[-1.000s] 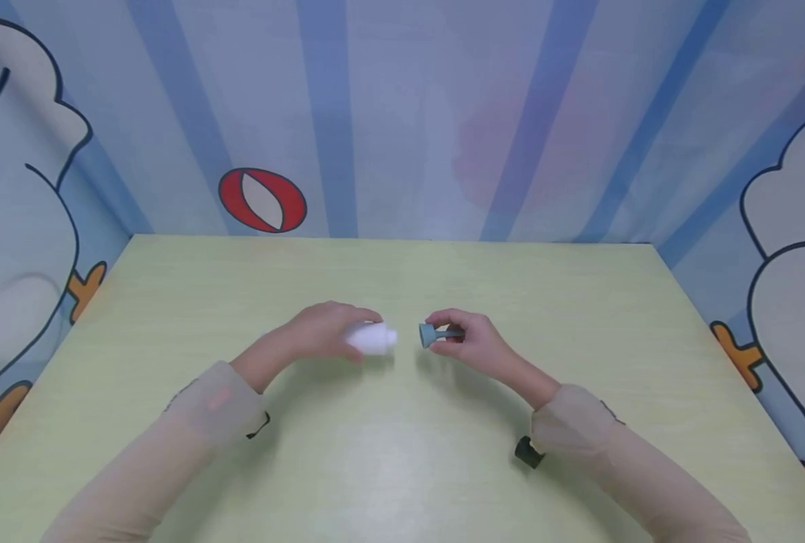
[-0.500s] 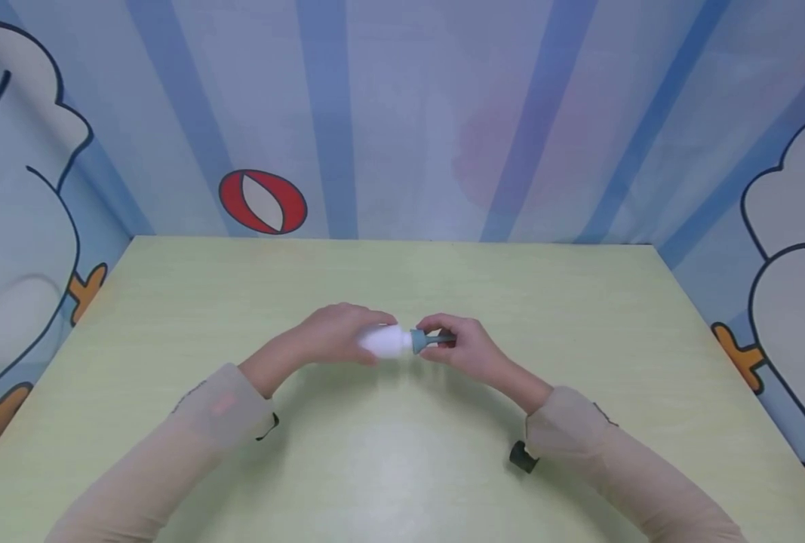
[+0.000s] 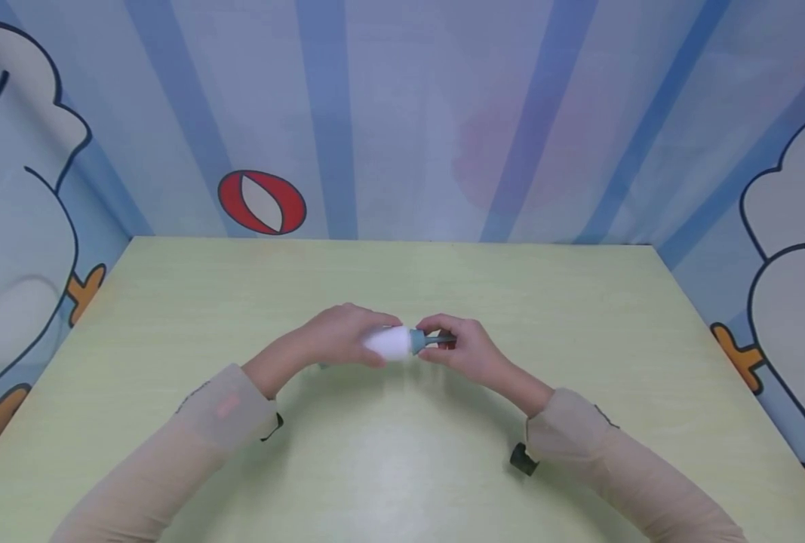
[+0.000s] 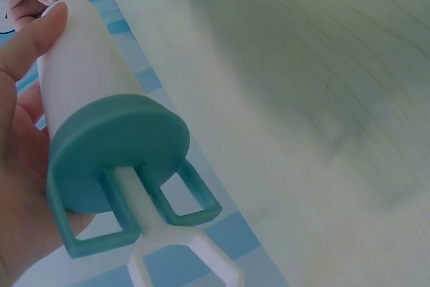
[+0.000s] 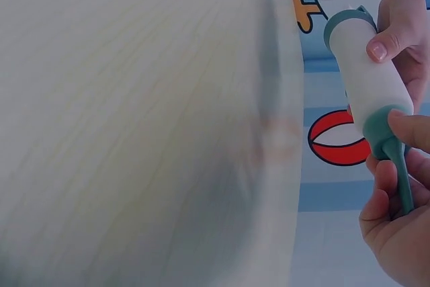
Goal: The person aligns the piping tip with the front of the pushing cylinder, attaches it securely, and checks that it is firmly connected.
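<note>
White cylinder (image 3: 388,343) held over the middle of the pale tabletop (image 3: 511,286), lying on its side, one end toward 3 o'clock, the other toward 9. Barrel gripped from the 9 o'clock side by the left hand (image 3: 337,335); fingers and thumb wrapped about it, spread only as wide as the barrel. Teal nozzle (image 3: 418,342) seen at the barrel's 3 o'clock end, touching it; whether fully seated cannot be told. Nozzle pinched by the right hand (image 3: 470,343), thumb and fingers closed in on its base and thin spout, the spout aimed toward 3 o'clock. In the left wrist view, a teal end cap (image 4: 121,152) with two looped handles is shown, a white plunger rod (image 4: 168,233) projecting from it toward 5 o'clock. Red-and-white ball (image 3: 262,202) printed on the striped backdrop (image 3: 416,98), at 11 o'clock from the cylinder.
</note>
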A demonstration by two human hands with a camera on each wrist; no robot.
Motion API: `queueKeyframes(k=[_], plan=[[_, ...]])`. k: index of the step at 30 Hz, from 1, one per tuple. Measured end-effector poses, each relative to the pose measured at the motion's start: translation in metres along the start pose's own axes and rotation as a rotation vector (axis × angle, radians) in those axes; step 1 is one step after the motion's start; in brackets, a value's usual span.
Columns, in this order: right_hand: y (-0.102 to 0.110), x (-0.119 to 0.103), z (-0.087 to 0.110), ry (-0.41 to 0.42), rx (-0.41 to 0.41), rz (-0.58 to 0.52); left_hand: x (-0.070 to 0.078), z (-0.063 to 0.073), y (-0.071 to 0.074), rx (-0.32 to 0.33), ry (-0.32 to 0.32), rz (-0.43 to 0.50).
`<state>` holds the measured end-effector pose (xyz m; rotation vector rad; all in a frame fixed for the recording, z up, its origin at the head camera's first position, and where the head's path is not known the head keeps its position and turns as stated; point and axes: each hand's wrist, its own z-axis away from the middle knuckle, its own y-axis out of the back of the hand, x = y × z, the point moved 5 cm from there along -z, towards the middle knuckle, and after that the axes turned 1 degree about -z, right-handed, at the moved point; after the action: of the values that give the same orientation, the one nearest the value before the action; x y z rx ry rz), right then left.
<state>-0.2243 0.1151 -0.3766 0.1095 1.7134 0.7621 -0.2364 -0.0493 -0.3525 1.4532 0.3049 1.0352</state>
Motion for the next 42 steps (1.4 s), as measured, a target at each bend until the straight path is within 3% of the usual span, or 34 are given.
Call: queueKeyframes(k=[15,24,35,42], plan=[[0.0031,-0.001,0.0019,0.039,-0.059,-0.026,0.0077,0.0024,0.0001,0.041,-0.048,-0.086],[0.004,-0.0022,-0.0003,0.099,-0.095,-0.001,0.0089,0.002,0.0025,0.039,-0.043,-0.077],[0.004,-0.0028,-0.0024,0.02,-0.053,-0.052,0.0057,0.0019,0.0005,0.035,-0.042,-0.065],[0.0028,-0.0033,-0.0034,0.018,-0.096,-0.088,0.0057,0.003,0.0006,0.036,-0.043,-0.064]])
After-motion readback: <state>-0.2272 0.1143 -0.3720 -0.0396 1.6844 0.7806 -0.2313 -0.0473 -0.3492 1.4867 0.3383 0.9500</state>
